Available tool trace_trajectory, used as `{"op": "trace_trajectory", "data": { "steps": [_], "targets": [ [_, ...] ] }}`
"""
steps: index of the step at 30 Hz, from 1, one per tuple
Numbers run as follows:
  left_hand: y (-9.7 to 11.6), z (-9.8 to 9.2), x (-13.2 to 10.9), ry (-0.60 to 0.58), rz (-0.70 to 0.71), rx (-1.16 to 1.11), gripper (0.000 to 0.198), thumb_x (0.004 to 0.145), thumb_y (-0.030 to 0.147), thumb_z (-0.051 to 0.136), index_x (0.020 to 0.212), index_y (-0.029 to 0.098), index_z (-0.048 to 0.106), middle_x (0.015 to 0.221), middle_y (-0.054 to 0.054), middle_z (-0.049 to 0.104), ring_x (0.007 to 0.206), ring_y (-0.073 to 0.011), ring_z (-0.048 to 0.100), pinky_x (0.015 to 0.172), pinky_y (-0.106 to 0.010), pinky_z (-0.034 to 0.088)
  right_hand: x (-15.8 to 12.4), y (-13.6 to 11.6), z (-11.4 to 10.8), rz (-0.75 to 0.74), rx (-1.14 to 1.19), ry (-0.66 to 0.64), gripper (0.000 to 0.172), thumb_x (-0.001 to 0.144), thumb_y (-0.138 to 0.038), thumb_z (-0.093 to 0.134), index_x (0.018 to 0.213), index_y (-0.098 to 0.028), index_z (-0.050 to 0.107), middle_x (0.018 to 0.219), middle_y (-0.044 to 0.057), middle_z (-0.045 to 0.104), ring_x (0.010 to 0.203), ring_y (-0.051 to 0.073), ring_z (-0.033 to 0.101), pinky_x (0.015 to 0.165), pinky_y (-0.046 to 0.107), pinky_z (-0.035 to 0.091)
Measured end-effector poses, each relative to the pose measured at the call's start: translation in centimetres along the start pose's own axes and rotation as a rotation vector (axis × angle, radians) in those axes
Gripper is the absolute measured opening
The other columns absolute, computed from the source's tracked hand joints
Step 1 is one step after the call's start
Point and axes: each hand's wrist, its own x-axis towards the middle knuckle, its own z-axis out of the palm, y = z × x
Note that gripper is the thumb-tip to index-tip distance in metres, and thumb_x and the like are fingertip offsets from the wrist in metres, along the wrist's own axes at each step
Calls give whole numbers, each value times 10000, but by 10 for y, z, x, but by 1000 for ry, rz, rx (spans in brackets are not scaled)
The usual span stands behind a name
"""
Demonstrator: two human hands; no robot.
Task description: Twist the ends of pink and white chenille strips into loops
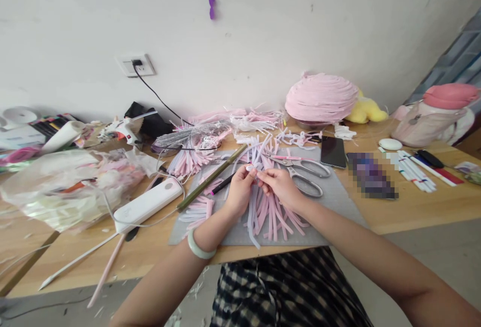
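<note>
My left hand (pixel 239 188) and my right hand (pixel 278 185) meet over a grey mat (pixel 334 194) on the wooden table (pixel 413 202). Both pinch a small piece of pale pink and lilac pipe cleaner (pixel 254 169) between the fingertips. Under my hands lies a loose pile of pink and lilac pipe-cleaner pieces (pixel 268 217). My left wrist wears a pale green bangle (pixel 199 247). Silver scissors (pixel 306 174) rest on the mat just right of my right hand.
A green stick (pixel 212 177), a dark pen (pixel 222 185) and a white power bank (pixel 148 204) lie to the left. A phone (pixel 332 151), a glue gun (pixel 124 129), plastic bags (pixel 67 187), pink coiled material (pixel 321 97) and markers (pixel 415 169) crowd the table.
</note>
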Motion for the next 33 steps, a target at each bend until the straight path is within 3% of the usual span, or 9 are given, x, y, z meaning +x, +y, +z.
{"op": "trace_trajectory", "data": {
  "steps": [2,6,10,14,20,24,29,31,33],
  "targets": [
    [6,-3,3,-53,-11,-43,224,674,326,647,742,168,504,557,51,510,506,-83,481,540,-214,387,3,-3,-6,-3,-151,-28,337,695,-431,589,520,-147,546,375,-32,483,326,78,437,364,206,339],
    [16,-9,8,-103,-83,6,266,584,298,725,711,149,546,585,36,560,504,-71,499,523,-194,387,11,-14,-22,-153,-300,68,293,708,-436,580,659,-149,610,483,-26,540,383,88,469,406,214,369],
    [18,-9,8,-166,-88,105,245,554,286,748,653,131,587,567,30,562,500,-67,482,499,-189,382,14,-14,-30,-250,-353,-51,221,726,-365,574,730,-149,621,563,-20,566,462,92,499,461,212,391],
    [19,-9,7,-119,-102,62,217,571,265,741,657,122,603,564,27,569,484,-56,488,488,-174,380,13,-10,-30,-296,-462,-86,213,772,-344,530,736,-147,604,565,-11,570,470,101,518,482,224,415],
    [31,-11,5,-148,-363,-222,29,684,105,623,673,79,621,570,-5,556,475,-40,488,498,-150,427,7,-11,-33,-845,-830,-109,205,821,-210,479,977,-173,606,908,79,641,849,170,590,765,317,471],
    [34,-10,5,-160,-452,-315,103,726,51,537,672,68,623,559,-12,528,471,-40,475,486,-146,431,7,-10,-38,-998,-949,-118,232,848,-216,446,1012,-170,604,930,95,646,895,188,590,811,347,478],
    [31,-6,4,-161,-310,-213,48,675,118,631,638,90,615,578,-2,549,484,-44,456,493,-165,398,3,-12,-32,-911,-876,-51,211,835,-214,437,820,-172,643,804,83,652,789,181,594,745,326,478],
    [30,-6,4,-176,-136,-46,83,647,171,672,648,113,613,571,18,542,497,-52,448,502,-175,375,2,-14,-29,-748,-743,-12,210,803,-237,477,665,-168,619,655,54,615,651,156,567,636,286,464],
    [30,-8,3,-205,40,159,104,650,210,677,689,132,621,578,28,537,529,-66,450,531,-187,363,2,-16,-26,-463,-510,-27,257,772,-269,506,543,-163,553,496,9,516,468,104,469,469,231,394]
  ]
}}
